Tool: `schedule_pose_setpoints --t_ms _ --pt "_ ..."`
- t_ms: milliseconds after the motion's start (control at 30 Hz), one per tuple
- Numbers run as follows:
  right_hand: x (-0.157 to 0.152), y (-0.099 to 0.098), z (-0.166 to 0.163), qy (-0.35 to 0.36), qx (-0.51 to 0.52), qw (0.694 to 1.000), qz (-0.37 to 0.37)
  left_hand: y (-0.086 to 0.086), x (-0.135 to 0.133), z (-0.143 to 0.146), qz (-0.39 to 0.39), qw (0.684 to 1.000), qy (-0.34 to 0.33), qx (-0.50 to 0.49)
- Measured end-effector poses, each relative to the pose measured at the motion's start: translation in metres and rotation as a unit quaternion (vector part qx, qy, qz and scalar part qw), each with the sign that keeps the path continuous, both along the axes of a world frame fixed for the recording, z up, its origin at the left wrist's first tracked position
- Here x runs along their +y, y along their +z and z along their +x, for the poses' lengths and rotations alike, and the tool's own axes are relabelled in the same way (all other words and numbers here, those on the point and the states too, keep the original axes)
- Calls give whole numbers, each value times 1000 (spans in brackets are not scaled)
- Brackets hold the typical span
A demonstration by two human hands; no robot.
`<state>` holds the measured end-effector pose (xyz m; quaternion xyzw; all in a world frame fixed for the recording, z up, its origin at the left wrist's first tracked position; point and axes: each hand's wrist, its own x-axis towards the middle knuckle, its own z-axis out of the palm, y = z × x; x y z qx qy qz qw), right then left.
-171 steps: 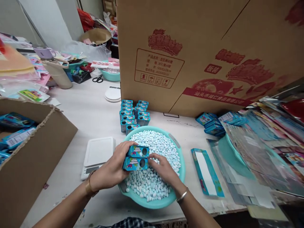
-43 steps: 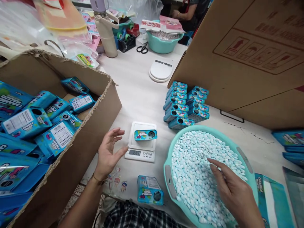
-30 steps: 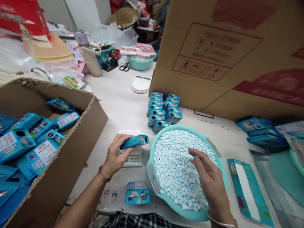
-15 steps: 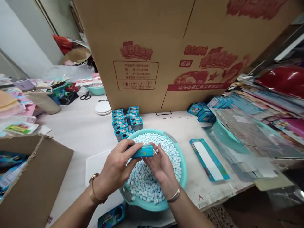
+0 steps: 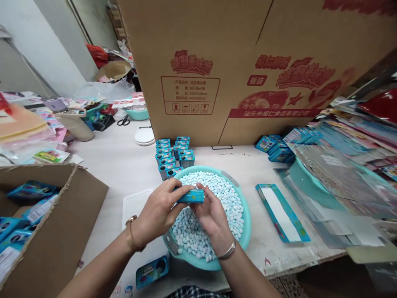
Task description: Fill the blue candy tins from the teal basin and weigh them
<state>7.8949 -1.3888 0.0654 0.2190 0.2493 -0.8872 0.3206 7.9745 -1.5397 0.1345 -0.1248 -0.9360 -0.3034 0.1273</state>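
Note:
My left hand [image 5: 158,213] is closed round a small blue tin [image 5: 190,195], held level over a teal basin [image 5: 245,223] heaped with pale blue and white candies [image 5: 214,194]. My right hand [image 5: 211,215] is under the tin's right end, its fingers curled against the tin, just above the candies. Whether it also holds candies is hidden. Another blue tin [image 5: 151,271] lies at the table's near edge, below the basin.
A block of stacked blue tins [image 5: 172,155] stands behind the basin, a white scale [image 5: 135,203] to its left. An open carton of blue tins [image 5: 34,215] sits at left, a big printed carton [image 5: 248,66] at the back. A flat blue sleeve [image 5: 281,213] and plastic sheets lie right.
My left hand lifted the tin off the scale and brought it over the basin. My right hand came up off the candies to meet it. The view swung from the left carton back to the basin.

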Motion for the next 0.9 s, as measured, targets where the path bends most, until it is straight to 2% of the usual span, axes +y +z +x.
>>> schedule_pose_setpoints --t_ms 133,267,333,400,500,600,700,800,900 --pt "-5 2 4 4 -3 1000 13 -14 -10 -1 32 999 31 -6" --pt "-8 5 3 13 9 1000 1 -5 -20 8 73 997 41 1" --pt "-9 7 3 17 6 1000 0 -2 -28 15 117 992 53 1" --pt "-7 7 3 23 4 1000 1 -10 -40 24 175 981 82 6" --pt "-1 5 2 29 14 999 5 -48 -68 39 281 945 167 19" --pt "9 0 -1 26 18 999 27 -102 -95 58 388 874 290 37" --pt "17 -6 -4 31 31 997 64 -145 -112 75 452 821 347 39" --pt "22 -8 -5 45 64 990 115 -165 -116 84 475 804 356 39" --pt "26 -7 -3 76 100 979 160 -168 -115 89 484 804 345 29"
